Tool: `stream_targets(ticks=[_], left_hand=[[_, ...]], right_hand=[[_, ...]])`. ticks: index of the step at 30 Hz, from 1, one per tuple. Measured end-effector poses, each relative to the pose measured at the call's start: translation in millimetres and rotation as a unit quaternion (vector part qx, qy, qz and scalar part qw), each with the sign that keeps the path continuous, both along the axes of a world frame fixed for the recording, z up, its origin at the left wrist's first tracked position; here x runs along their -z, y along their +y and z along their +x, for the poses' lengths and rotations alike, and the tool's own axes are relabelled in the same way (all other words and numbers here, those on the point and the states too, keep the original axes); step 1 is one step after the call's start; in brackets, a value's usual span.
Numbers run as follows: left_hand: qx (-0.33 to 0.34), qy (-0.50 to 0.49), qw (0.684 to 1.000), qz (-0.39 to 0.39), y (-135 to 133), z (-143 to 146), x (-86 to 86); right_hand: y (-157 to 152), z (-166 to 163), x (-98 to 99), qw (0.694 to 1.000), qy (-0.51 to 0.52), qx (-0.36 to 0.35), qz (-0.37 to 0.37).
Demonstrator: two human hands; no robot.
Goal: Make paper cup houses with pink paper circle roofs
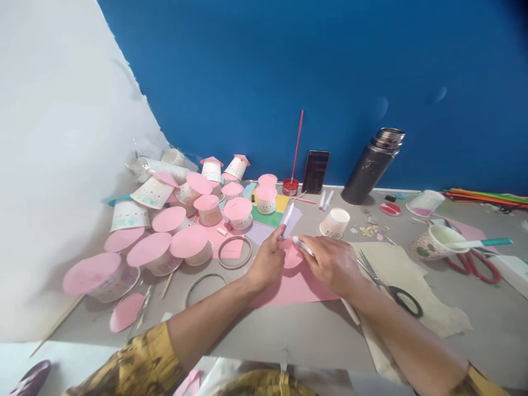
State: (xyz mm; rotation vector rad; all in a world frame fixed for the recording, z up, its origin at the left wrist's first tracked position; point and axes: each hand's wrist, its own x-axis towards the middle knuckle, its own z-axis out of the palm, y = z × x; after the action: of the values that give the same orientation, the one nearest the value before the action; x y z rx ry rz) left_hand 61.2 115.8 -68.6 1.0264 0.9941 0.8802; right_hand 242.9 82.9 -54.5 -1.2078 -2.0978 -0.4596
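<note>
My left hand (266, 264) is closed over the pink sheet (305, 289), and a slim white marker (288, 214) sticks up past its thumb. Between my fingers, a second white marker (304, 247) is pinched in my right hand (336, 265), its end pointing left toward the left thumb. A rounded pink paper piece (292, 258) lies between both hands, over the sheet. Just right of the right wrist are black-handled scissors (390, 289), resting on a cream cloth (433, 297). A white paper cup (334, 223) stands beyond the right hand.
Several paper cups topped with pink discs (190, 242) crowd the left side. Two tape rings (235, 252) lie near my left forearm. At the back are a phone (315, 171) and a dark flask (373, 166). A cup with a brush (437, 243) and red-handled scissors (484, 268) sit right.
</note>
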Motion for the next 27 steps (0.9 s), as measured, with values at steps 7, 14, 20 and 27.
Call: stream_targets(ticks=[7,14,20,27], left_hand=[[-0.122,0.049,0.991,0.026,2,4,-16.7],[-0.021,-0.133,0.988,-0.077,0,7,-19.4],[-0.020,-0.120,0.989,-0.089,2,5,-22.0],[0.007,0.017,0.997,0.077,-2,4,-17.7]], right_hand=[[-3,-1,-3.0,0.992,0.115,0.040,-0.028],[-1,-2,6.3,0.993,0.072,0.022,-0.089],[1,-1,8.2,0.997,0.018,-0.043,-0.057],[-4,-9,8.8,0.999,-0.046,0.016,0.007]])
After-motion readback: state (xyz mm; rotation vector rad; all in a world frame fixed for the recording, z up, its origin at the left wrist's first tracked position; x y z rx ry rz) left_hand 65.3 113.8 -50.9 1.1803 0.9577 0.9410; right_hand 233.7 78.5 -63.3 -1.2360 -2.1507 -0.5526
